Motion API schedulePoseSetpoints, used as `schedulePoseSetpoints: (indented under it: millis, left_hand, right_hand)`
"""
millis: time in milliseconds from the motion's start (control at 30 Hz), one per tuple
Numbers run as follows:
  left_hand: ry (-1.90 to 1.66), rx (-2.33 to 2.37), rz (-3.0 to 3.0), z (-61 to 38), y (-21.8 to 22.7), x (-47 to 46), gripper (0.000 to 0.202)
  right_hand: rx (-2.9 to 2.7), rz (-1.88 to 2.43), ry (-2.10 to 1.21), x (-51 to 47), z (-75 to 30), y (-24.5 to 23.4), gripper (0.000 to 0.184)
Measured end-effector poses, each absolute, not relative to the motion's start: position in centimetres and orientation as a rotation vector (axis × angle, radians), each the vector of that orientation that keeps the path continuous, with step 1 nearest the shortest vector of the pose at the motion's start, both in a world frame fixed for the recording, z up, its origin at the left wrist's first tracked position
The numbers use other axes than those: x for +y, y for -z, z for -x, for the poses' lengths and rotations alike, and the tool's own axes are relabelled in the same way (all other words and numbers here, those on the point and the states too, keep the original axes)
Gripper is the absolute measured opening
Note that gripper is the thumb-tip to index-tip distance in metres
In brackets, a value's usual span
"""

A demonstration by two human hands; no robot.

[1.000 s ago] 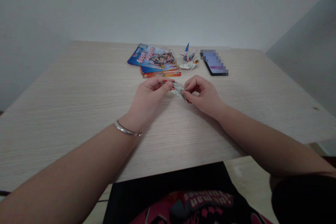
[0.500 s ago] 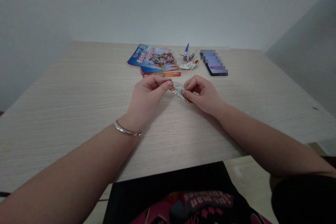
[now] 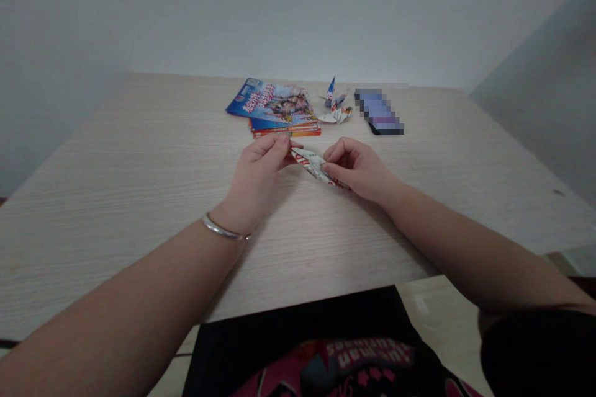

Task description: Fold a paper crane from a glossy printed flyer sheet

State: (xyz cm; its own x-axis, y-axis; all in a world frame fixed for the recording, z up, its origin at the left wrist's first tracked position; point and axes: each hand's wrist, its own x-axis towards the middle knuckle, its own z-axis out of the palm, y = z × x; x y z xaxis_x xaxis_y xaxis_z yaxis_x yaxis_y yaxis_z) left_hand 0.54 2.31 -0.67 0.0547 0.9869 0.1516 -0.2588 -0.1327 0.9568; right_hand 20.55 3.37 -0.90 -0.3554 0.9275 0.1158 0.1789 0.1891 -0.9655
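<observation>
A small folded piece of printed paper [image 3: 313,164], white with red marks, sits just above the pale wooden table [image 3: 139,155] between my two hands. My left hand [image 3: 258,180], with a silver bangle on the wrist, pinches its left end with fingers pressed together. My right hand [image 3: 361,169] pinches its right end, thumb and fingers closed on the fold. Both forearms rest over the table's near edge.
A stack of colourful printed sheets [image 3: 274,108] lies at the far middle of the table. A finished folded paper crane [image 3: 336,105] stands beside it, and a phone [image 3: 379,113] lies to its right. The wall stands right behind the table.
The folded paper has been drawn out longer and flatter between my hands. My left fingers have shifted slightly left and my right hand has lowered a little toward the table.
</observation>
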Motion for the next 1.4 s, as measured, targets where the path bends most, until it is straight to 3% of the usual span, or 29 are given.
schedulePoseSetpoints:
  millis: [100, 400, 733, 900, 1400]
  left_hand:
    - [-1.305, 0.882, -1.053, -0.7, 0.6, 2.3, 0.032]
    - [-0.998, 1.155, -1.452, -0.8, 1.2, 2.4, 0.025]
    - [-1.015, 1.176, -1.501, -0.6, 1.6, 2.8, 0.014]
    - [-1.018, 1.122, -1.414, -0.9, 1.4, 2.7, 0.011]
    - [-1.023, 0.762, -1.138, -1.1, 1.6, 2.3, 0.029]
  right_hand:
    - [-1.696, 1.047, -1.208, 3.5, -20.6, 1.1, 0.03]
    - [-1.662, 1.044, -1.118, 3.8, -20.4, 1.4, 0.032]
    - [-1.622, 1.071, -1.451, 4.2, -20.7, 1.3, 0.03]
    - [-1.577, 1.064, -1.464, 4.2, -20.7, 1.2, 0.029]
    - [-1.537, 0.964, -1.455, 4.4, -20.6, 1.7, 0.028]
